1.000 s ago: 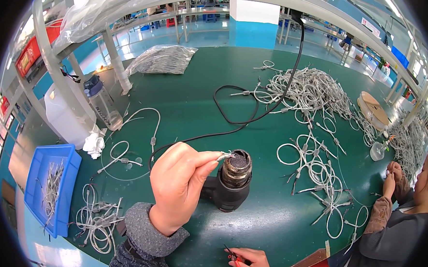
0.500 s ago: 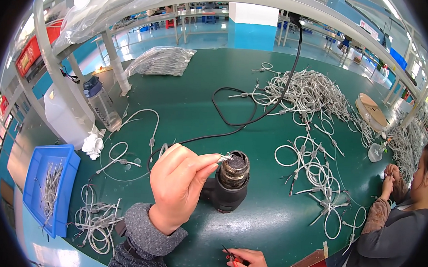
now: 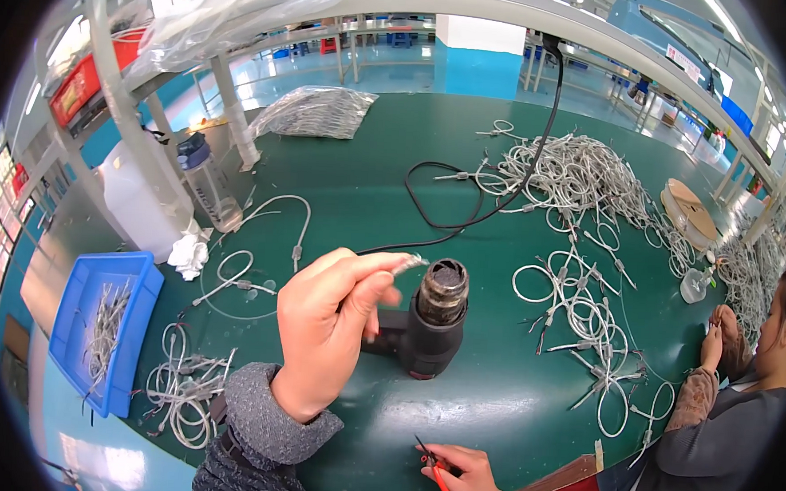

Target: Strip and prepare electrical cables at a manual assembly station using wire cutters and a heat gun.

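Note:
My left hand (image 3: pixel 326 326) is closed in a pinch on a short silvery-white wire piece (image 3: pixel 412 263), just left of a heat gun's open nozzle. The black heat gun (image 3: pixel 431 336) stands upright on the green table with its nozzle pointing up. My right hand (image 3: pixel 465 482) lies low near the table's front edge, its fingers wrapped around small scissors (image 3: pixel 439 475) with red handles and dark pointed tips. Part of the scissors is hidden by the fingers.
A blue tray (image 3: pixel 152 300) of short wire pieces sits left, beside coiled grey cables (image 3: pixel 192 386). A large cable pile (image 3: pixel 583 175) and a wooden spool (image 3: pixel 688 212) lie far right. A black cord (image 3: pixel 430 216) crosses the table. A co-worker (image 3: pixel 721 423) sits at right.
The wire piece in my left hand has moved up a little and stays beside the nozzle. The whole view has shifted slightly. My right hand still holds the scissors.

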### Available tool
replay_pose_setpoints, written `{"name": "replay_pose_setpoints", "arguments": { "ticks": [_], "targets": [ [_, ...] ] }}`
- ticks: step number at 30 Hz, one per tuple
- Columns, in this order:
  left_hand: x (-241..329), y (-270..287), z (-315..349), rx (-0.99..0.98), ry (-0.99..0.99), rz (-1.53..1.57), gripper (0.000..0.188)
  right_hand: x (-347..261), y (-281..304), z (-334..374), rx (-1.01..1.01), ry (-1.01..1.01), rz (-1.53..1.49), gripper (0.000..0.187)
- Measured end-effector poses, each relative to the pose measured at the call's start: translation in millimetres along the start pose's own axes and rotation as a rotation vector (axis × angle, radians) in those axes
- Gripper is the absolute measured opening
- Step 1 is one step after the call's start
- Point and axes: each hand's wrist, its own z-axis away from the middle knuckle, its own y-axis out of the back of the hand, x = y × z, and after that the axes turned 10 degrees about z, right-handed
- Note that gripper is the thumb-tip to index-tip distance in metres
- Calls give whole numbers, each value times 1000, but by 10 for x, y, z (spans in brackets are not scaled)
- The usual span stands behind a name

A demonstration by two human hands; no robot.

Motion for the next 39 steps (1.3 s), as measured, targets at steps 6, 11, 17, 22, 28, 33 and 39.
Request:
{"name": "replay_pose_setpoints", "arguments": {
  "ticks": [6, 11, 17, 22, 28, 33, 39],
  "targets": [
    [360, 120, 241, 40, 328, 326, 25, 135, 27, 61, -149, -58, 81, 33],
    [635, 211, 475, -26, 396, 284, 24, 141, 50, 59, -74, -7, 140, 34],
    [766, 326, 692, -12, 410, 262, 26, -9, 142, 108, 71, 162, 492, 34],
    [809, 502, 1001, 92, 416, 256, 26, 23, 183, 132, 71, 242, 875, 30],
    [697, 827, 1611, 124, 483, 188, 25, 289, 223, 237, 160, 230, 912, 27],
    [865, 890, 1869, 196, 783, 425, 24, 49, 188, 174, 270, 273, 831, 23],
    [858, 593, 1921, 97, 838, 414, 21, -704, 8, 68, 97, 463, 405, 18]
  ]
}}
